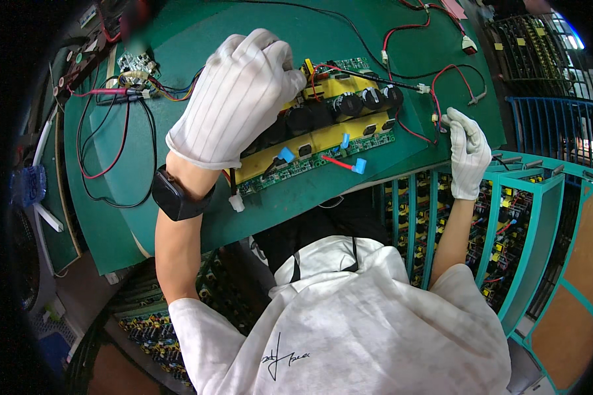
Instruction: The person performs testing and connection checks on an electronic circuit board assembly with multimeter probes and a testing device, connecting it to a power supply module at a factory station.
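Observation:
A green circuit board [290,170] with yellow strips and several black cylindrical capacitors [347,104] lies on the green table. My left hand [240,99], in a white striped glove, is over the board's left part. Its fingers are curled down at the far side, and whatever they grip is hidden. Off the board's right end, my gloved right hand [468,155] pinches a small connector [443,129] by the red wires near the table edge. Blue-capped leads [358,165] stick up from the board's near side. A white plug [236,203] hangs at its near left corner.
Black and red cables [153,122] coil at the left beside a small circuit board [138,64]. A red-and-black cable with a white plug [468,45] lies at the far right. Teal racks [534,217] filled with boards stand right of the table, near a blue rack [557,128].

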`<state>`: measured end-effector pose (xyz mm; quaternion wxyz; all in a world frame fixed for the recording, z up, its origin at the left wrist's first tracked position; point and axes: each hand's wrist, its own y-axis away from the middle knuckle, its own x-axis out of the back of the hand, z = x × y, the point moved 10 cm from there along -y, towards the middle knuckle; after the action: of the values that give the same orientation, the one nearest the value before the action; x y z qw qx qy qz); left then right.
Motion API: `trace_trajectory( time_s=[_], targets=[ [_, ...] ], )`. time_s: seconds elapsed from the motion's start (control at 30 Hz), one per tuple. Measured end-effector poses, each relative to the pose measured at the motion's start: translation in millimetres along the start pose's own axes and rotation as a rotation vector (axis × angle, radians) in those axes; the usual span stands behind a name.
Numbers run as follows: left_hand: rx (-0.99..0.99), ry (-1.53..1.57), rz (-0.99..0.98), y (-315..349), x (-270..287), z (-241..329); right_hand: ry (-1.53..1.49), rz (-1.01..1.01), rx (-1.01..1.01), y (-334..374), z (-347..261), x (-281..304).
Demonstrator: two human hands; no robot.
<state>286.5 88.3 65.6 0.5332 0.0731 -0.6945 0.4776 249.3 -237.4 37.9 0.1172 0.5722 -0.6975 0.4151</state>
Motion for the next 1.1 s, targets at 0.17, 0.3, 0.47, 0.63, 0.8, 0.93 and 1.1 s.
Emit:
trace_trajectory(
  time_s=[0.17,0.3,0.47,0.63,0.8,0.93,1.1],
  targets=[
    [-0.019,-0.026,-0.063,0.0,-5.6,1.5,0.018,-0.001,0.024,0.7,-4.4,0.3],
    [-0.040,0.033,-0.130,-2.4,-15.0,4.0,0.025,0.018,0.070,2.9,-24.4,5.2],
    [0.002,0.080,-0.193,5.0,-21.9,-5.0,-0.328,-0.140,-0.241,22.5,-39.1,-26.5],
    [0.110,0.122,-0.252,-7.4,-18.2,-7.3,-0.314,-0.361,-0.276,35.3,-36.3,-60.3],
    [0.174,0.086,-0.431,-13.4,-34.3,-11.6,-0.390,-0.363,-0.434,38.5,-25.0,-66.4],
    [0.192,0.027,-0.540,-17.9,-39.6,-13.2,-0.478,-0.376,-0.511,42.7,-16.7,-70.3],
    [0.194,-0.038,-0.655,-23.8,-43.1,-8.5,-0.560,-0.396,-0.505,43.0,-14.3,-69.3]
  ],
)
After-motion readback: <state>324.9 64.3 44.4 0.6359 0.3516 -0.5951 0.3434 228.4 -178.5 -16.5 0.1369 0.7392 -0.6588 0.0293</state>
